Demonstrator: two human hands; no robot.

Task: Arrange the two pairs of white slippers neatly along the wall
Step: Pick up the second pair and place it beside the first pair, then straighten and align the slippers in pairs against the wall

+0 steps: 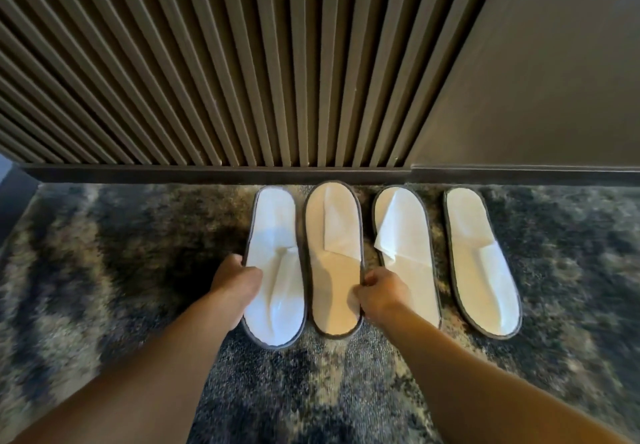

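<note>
Several white slippers with grey trim lie side by side on the carpet, toes toward the wall. My left hand (235,280) grips the left edge of the leftmost slipper (277,263). My right hand (381,293) pinches the right edge of the second slipper (332,270), near its heel. The third slipper (408,256) lies just right of that hand, with its flap folded loosely. Set apart by a gap, the fourth slipper (481,260) lies at the far right. Neither of these two is touched.
A dark baseboard (221,175) runs under a ribbed slatted wall panel (207,62); a plain dark wall (540,79) continues to the right. Mottled grey and beige carpet (104,253) covers the floor on all sides.
</note>
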